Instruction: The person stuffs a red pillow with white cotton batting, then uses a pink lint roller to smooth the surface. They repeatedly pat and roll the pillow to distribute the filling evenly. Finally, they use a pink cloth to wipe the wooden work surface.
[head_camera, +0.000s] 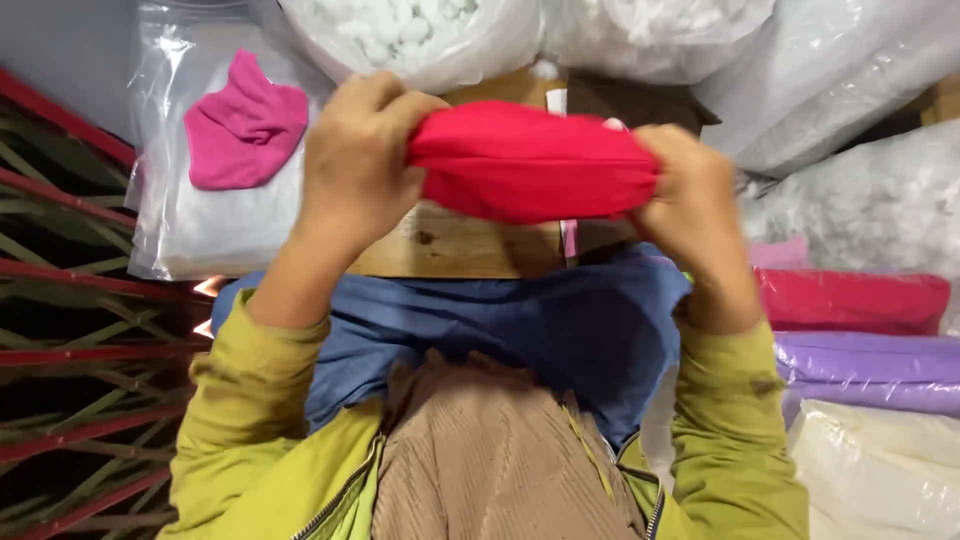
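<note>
We grip the red fabric pouch (530, 165) at both ends, left hand (355, 160) and right hand (690, 195) closed tight on it.

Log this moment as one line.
left hand: grips red fabric piece | right hand: grips other end | pink piece: on bag

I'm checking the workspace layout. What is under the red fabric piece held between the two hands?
Beneath the red fabric piece, gripped by the left hand and right hand, lies a wooden board over blue cloth. The board's middle part is covered by the fabric.
</note>
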